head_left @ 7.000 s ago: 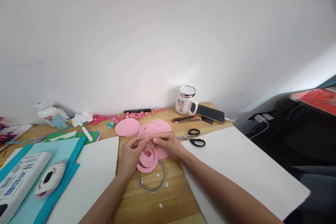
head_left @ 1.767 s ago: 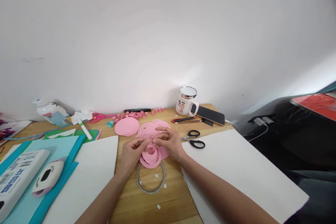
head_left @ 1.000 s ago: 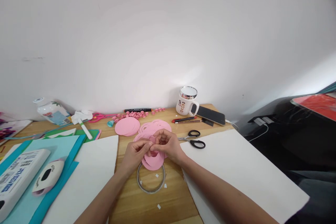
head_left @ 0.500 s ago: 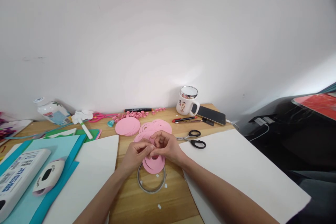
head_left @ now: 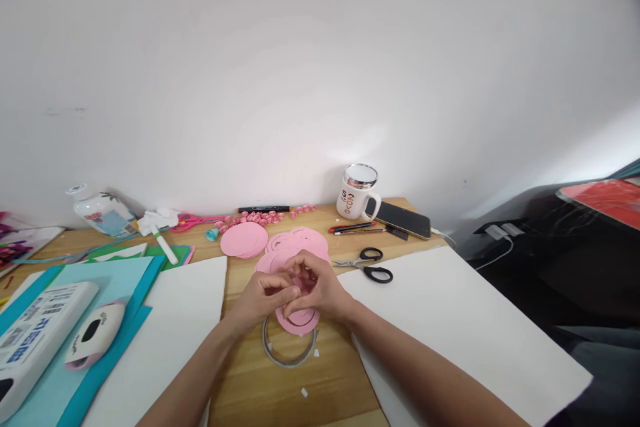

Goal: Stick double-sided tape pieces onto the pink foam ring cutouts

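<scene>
My left hand (head_left: 266,295) and my right hand (head_left: 319,285) meet over the middle of the table, fingertips together. Both are closed on a pink paper spiral (head_left: 301,328), whose curved, cut rings hang below the fingers. The part between my fingertips is mostly hidden. Just behind lie more cut pink paper pieces (head_left: 305,240) in a loose pile. To their left is a stack of pink paper circles (head_left: 244,240). A roll of tape (head_left: 289,363) lies flat below my hands. Black-handled scissors (head_left: 376,273) rest to the right of my right hand.
Small rolled pink paper pieces (head_left: 260,217) lie along the wall near a black marker (head_left: 265,209). A mug (head_left: 353,203), a phone (head_left: 407,220) and pencils (head_left: 357,229) stand or lie behind. White boards (head_left: 460,320) flank my arms; a glue stick (head_left: 167,249) is at left.
My right hand's fingers have opened into a rounder curl, and more pink paper shows between the hands. The hanging spiral has shifted slightly right.
</scene>
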`<state>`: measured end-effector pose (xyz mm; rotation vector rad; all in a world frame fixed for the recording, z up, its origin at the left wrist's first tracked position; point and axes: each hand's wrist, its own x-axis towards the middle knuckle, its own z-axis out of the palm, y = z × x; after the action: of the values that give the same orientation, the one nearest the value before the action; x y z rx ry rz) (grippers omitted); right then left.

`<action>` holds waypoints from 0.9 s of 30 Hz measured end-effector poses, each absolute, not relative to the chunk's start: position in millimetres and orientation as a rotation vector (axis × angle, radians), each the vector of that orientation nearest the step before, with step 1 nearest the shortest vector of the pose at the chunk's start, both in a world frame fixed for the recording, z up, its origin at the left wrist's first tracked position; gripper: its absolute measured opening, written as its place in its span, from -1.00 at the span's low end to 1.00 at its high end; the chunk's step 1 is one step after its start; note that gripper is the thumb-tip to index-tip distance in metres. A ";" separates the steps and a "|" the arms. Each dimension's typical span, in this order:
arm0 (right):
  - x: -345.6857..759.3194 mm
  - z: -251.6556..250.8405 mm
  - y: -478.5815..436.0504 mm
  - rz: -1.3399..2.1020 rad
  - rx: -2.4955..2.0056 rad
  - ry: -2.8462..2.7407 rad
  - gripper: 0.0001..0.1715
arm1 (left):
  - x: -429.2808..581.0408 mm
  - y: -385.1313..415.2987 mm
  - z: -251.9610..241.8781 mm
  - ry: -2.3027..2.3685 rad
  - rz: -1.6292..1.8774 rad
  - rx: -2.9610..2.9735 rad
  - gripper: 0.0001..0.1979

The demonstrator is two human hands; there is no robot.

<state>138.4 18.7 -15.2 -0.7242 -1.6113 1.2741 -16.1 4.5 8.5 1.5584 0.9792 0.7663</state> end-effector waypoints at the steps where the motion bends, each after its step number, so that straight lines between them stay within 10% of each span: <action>1: 138.5 -14.4 18.6 1.151 -0.730 -1.655 -0.39 | -16.5 4.6 8.6 0.980 0.773 1.548 -0.67; 11: 138.2 -19.8 19.3 0.836 -0.820 -1.661 -0.31 | -10.2 1.2 5.9 1.038 0.831 1.479 -0.73; 17: 139.4 -12.2 18.9 0.862 -0.741 -1.678 -0.86 | -12.9 4.6 0.8 1.208 1.036 1.503 -0.72; 27: 137.6 -20.1 19.8 0.856 -0.756 -1.638 -0.81 | -13.3 6.5 2.2 1.324 1.072 1.509 -0.74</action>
<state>137.6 19.8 -20.1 -0.7561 -1.6380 0.8556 -13.3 6.5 2.2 1.5085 1.3241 1.0721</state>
